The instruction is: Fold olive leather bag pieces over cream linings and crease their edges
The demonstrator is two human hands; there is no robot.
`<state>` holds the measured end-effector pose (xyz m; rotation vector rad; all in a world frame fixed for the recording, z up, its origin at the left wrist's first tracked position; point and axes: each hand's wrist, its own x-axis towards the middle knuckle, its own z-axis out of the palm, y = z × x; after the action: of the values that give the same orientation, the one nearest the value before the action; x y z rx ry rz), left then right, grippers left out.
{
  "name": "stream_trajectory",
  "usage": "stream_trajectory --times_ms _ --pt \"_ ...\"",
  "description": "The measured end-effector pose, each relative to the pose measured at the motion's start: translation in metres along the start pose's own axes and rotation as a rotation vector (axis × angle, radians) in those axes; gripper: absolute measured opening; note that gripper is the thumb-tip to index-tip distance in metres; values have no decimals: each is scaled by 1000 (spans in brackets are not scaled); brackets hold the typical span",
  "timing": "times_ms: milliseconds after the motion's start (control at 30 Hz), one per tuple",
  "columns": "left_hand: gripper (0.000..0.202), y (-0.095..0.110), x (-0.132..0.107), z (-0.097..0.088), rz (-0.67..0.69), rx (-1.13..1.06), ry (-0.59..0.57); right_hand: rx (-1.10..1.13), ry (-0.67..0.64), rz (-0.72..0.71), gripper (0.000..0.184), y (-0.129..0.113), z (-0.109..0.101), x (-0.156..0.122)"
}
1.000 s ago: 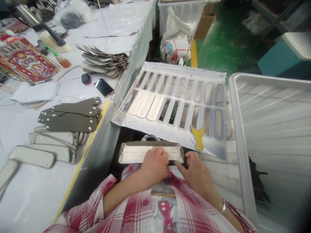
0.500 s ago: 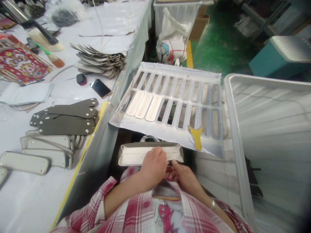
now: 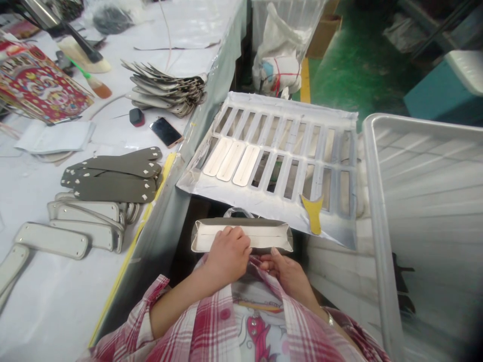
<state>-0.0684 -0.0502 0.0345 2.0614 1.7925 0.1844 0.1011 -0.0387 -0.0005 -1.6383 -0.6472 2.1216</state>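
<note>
A long cream strip with folded grey edges (image 3: pixel 264 236) lies across my lap, just below the slotted white tray (image 3: pixel 264 201). My left hand (image 3: pixel 226 254) rests on the strip's middle with curled fingers pressing its near edge. My right hand (image 3: pixel 283 269) sits close beside it, fingers pinched on the strip's lower edge. Three cream strips (image 3: pixel 232 161) fill slots at the tray's left end. A yellow scraper (image 3: pixel 313 213) lies on the tray's near rim.
On the white table to the left lie grey strips (image 3: pixel 113 176), cream-edged strips (image 3: pixel 71 231), a fanned stack (image 3: pixel 166 93), a phone (image 3: pixel 166 131) and a brush (image 3: pixel 90 83). A large white bin (image 3: pixel 426 211) stands at the right. Green floor lies beyond.
My right hand moved from the strip's right end inward to beside my left hand. My left hand slid slightly left along the strip.
</note>
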Motion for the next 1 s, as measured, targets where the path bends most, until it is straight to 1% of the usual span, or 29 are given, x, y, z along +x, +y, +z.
stream_trajectory --times_ms 133,233,333,533,600,700,833,900,1000 --pt "14 0 2 -2 -19 -7 -22 -26 44 22 39 0 8 0" --pt "13 -1 3 -3 -31 -10 -37 -55 60 -4 41 1 14 2" --pt "12 -1 4 -4 -28 -12 -40 -51 28 9 41 3 18 3" --pt "10 -4 5 -4 -7 -20 -29 -48 -79 38 39 6 27 7" --pt "8 -10 1 -6 -25 -66 -7 -37 -87 42 38 7 30 7" --pt "15 -29 -13 -12 -77 -102 49 -22 -72 49 37 6 33 5" --pt "14 -52 -33 -20 -73 -79 56 -24 -66 70 37 7 37 4" --pt "15 -56 -37 -21 -79 -75 76 -33 -63 75 36 8 39 6" --pt "15 -53 -37 -19 -115 -49 104 -57 -69 65 35 11 45 8"
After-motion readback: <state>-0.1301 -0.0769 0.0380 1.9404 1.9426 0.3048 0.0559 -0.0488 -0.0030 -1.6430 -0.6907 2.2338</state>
